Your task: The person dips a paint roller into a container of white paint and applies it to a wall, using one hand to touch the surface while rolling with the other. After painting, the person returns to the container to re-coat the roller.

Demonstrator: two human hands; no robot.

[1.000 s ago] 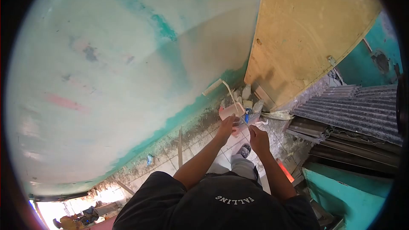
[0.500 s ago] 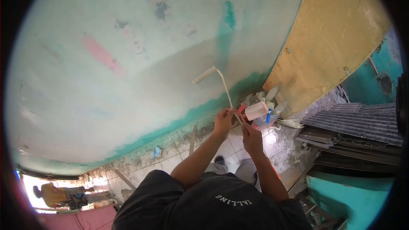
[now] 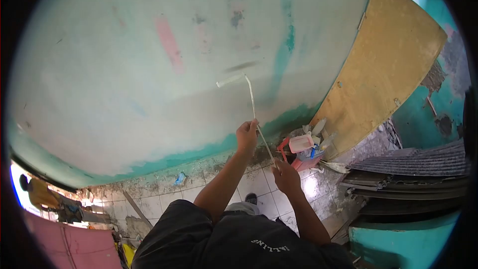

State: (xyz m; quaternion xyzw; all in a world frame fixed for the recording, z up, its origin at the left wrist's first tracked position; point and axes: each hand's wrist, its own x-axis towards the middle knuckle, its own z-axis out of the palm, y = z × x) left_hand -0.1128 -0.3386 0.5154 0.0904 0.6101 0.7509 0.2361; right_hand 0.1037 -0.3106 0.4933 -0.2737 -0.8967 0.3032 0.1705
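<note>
Pale-green plaster fills most of the head view, w/ the roller sleeve (image 3: 230, 80) lying on the wall (image 3: 124, 69) at the top of a long thin handle (image 3: 256, 119) that slants down to the person. Left hand (image 3: 247, 137) is closed round the handle higher up, arm stretched fwd; right hand (image 3: 286, 175) is closed round the butt end lower down, so both fists are clamped on the same stick, near each other but not touching. Sleeve sits across a dull band where paler paint above meets greyer coat below; whether it presses hard or just rests can't be told at this size. A pink streak (image 3: 169, 45) and a teal vertical streak (image 3: 288, 40) mark the wall above & to the right of the sleeve. Along the wall foot runs a darker teal strip (image 3: 199, 154) over a dirty tiled floor (image 3: 259, 184). Right of the hands, on the floor, a pink tray (image 3: 300, 143) sits among bottles & scraps, close by a yellow board (image 3: 388, 69) leaning on the wall; corrugated sheets (image 3: 418, 162) lie further right. Another person in yellow (image 3: 37, 192) is far off at lower left, well apart. Judgement: step in hand looks like rolling paint on, roller mid-wall. Next move prob. calls for steady pressure from both fists, keeping the sleeve flat on the plaster & the stroke straight, w/ overlap on the band edge.
</note>
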